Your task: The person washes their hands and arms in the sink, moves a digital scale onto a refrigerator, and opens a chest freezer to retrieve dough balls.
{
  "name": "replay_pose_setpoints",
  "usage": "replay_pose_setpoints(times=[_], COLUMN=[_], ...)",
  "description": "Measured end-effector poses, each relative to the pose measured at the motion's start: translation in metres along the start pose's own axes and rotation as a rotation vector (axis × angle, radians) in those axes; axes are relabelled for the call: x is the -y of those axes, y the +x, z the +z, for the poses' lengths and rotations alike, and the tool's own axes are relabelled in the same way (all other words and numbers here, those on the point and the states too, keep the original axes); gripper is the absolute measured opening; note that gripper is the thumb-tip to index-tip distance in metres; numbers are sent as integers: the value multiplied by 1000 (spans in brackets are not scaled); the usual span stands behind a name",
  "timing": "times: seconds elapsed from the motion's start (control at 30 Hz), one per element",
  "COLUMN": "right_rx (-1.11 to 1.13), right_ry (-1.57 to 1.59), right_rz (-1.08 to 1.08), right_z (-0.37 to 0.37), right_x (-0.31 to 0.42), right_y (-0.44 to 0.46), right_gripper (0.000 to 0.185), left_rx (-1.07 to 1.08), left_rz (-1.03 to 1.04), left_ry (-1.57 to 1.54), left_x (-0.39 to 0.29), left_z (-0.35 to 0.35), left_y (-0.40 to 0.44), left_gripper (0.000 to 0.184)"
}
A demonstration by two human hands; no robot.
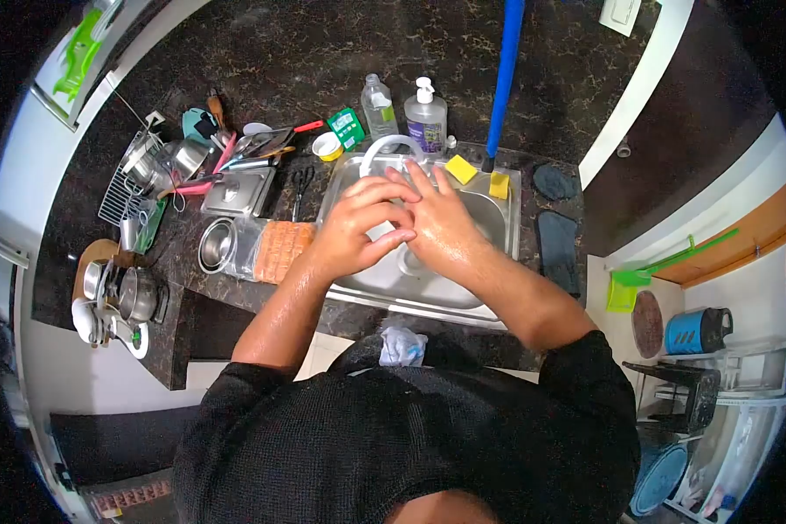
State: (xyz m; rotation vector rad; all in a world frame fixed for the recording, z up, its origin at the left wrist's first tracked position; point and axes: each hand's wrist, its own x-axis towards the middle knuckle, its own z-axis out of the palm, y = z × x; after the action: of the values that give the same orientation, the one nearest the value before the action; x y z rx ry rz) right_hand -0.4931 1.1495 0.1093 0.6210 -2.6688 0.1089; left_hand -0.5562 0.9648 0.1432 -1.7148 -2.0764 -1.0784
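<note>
Both of my hands are wet and held together over the metal sink [489, 297], in front of the white curved faucet [391, 141]. My left hand [362, 223] has its fingers bent and apart, its fingertips touching the side of my right hand. My right hand [441, 218] has its fingers stretched upward, and its back glistens. Neither holds an object. Behind the sink stand a pump soap bottle [425, 118] and a clear plastic bottle [378, 109]. The hands hide part of the basin.
Two yellow sponges [461, 168] lie on the sink's back rim beside a blue pole [505, 74]. Left of the sink are a pack of sausage-like food [284, 249], a metal bowl [217, 244], a lidded steel tray [236, 192] and pots [138, 294]. Dark mitts [557, 249] lie at right.
</note>
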Motion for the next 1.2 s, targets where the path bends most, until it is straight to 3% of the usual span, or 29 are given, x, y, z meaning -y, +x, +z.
replay_pose_setpoints(times=[0.1, 0.23, 0.33, 0.63, 0.9, 1.03, 1.2], right_rx=[-183, -124, -129, 84, -199, -50, -87], right_ry=[123, 37, -3, -78, -40, -78, -72], right_rz=[-13, -48, -76, -49, 71, 49, 34], right_z=[15, 9, 13, 15, 35, 14, -1], right_x=[-1, -4, -2, 1, 3, 7, 4], right_y=[3, -3, -6, -11, -11, -9, -10], right_gripper=[44, 44, 44, 47, 38, 41, 40], left_rx=[62, -24, 98, -15, 34, -82, -109], left_rz=[-21, -179, -254, -287, -255, -312, -210], left_ry=[-17, 163, 271, 369, 306, 372, 312], left_x=[-1, -2, 9, 6, 6, 12, 8], left_z=[-2, 5, -1, 9, 22, 18, 10], left_y=[1, 3, 5, 11, 3, 7, 6], left_gripper=[30, 35, 41, 40, 39, 38, 38])
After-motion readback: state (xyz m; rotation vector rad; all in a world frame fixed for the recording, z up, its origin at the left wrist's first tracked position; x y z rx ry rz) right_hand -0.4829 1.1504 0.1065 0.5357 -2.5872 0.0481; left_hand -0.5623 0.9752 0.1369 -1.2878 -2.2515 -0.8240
